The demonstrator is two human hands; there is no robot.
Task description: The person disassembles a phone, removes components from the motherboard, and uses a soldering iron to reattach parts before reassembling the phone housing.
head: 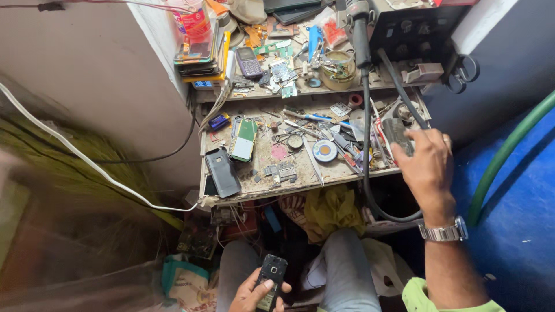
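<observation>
black phone (272, 271) in left hand (250, 296); dark grey slab (398, 134) at right hand (426, 167); silver watch (444, 232) below; yellow cloth (328, 211) between.

The workbench (263, 193) is crowded: tools (329, 133), a phone back cover (222, 172) and circuit boards (280, 170) leave only small bare patches near its middle. A black cable (365, 144) hangs across the right side, beside the right hand (425, 162). Knees (341, 254) block the space below.

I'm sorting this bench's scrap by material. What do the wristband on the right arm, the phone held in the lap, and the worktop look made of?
The silver linked wristband looks like metal: segmented links with a bright shine. The small black keypad phone in the left hand seems plastic, with a dull gloss. The stained beige worktop is probably painted or laminated board, worn matt with a chipped edge; this is uncertain.
</observation>
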